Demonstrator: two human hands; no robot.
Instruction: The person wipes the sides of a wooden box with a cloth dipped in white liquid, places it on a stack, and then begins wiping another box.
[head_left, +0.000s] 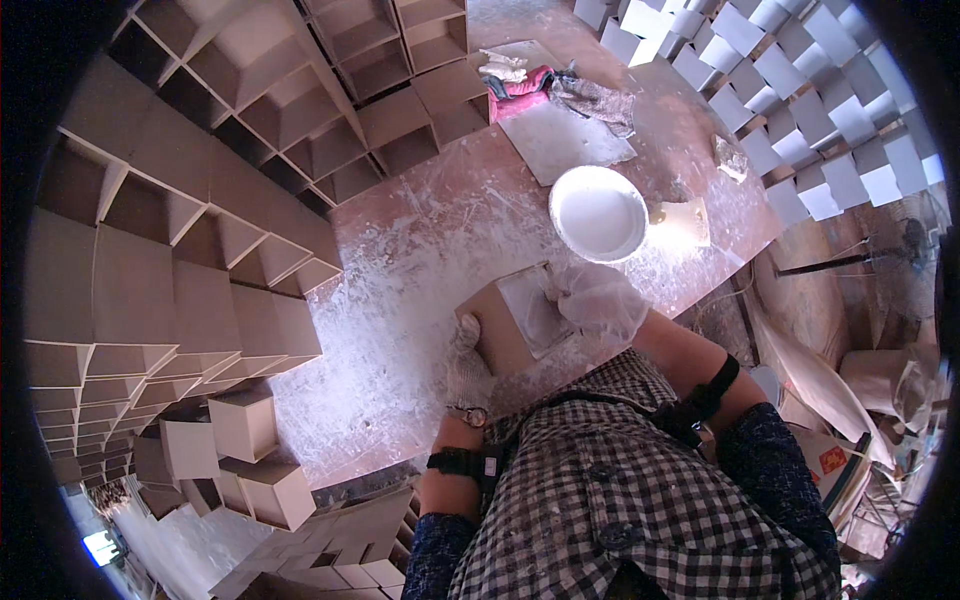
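Note:
A tan cardboard box (492, 328) sits on the table in front of me, its right part showing a greyish-white face (535, 310) with darker edges. My left hand (467, 355), in a white knitted glove, grips the box's left side, thumb on its edge. Over the right edge of that pale face lies my right hand (603, 303), covered in loose translucent plastic. The plastic hides its fingers, so whether it holds anything is unclear. Just beyond the right hand stands a round white basin (556, 222) with white contents.
White smears cover the reddish tabletop (390, 270). Stacked open tan boxes (140, 290) line the left side, with several loose ones (243, 425) near the table's left corner. Pink and grey cloths (590, 100) lie on a board (570, 150) at the back. White boxes (790, 70) are stacked far right.

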